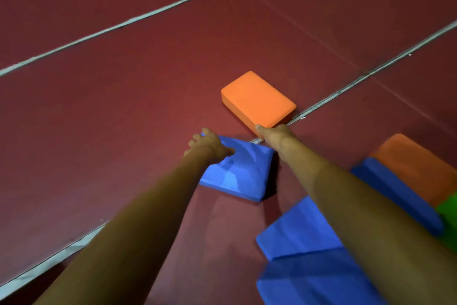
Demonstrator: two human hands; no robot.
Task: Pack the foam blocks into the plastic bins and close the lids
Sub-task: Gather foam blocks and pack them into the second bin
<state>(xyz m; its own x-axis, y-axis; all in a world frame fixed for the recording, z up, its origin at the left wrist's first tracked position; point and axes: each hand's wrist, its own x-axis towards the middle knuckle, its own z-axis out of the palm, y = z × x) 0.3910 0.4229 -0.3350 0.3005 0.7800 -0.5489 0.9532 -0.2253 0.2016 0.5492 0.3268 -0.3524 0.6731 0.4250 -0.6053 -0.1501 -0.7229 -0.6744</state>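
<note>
— Hands first: what are ours doing?

— Our left hand [209, 142] grips the blue block [239, 173] at its far left corner, fingers curled over the edge and thumb laid along the top. Our right hand [275, 133] holds the near end of the orange block [258, 98], with the thumb at the block's near corner.

— And the right fingers?

— They are hidden behind the back of the hand. We see only the thumb tip and the knuckles, so we cannot tell how far they wrap.

— Where do those two blocks lie?

— Both are on the red floor [123, 107]. The orange block lies flat, beyond the blue one, with its near right edge against a pale seam [371, 74]. The blue block sits just beside it, nearer to us. A dark shadow falls along its right side, and we cannot tell whether that side is lifted.

— Any markings?

— Pale streaks cross the blue block's top, too smeared for us to tell print from light.

— And the pile at lower right?

— A second blue block [296, 228] is partly covered by our right forearm. A third blue block [316, 282] is blurred and cut off by the bottom edge. A fourth blue block [395, 196] touches a second orange block [415, 158], and a green block [448, 215] is cut off by the right edge.
</note>
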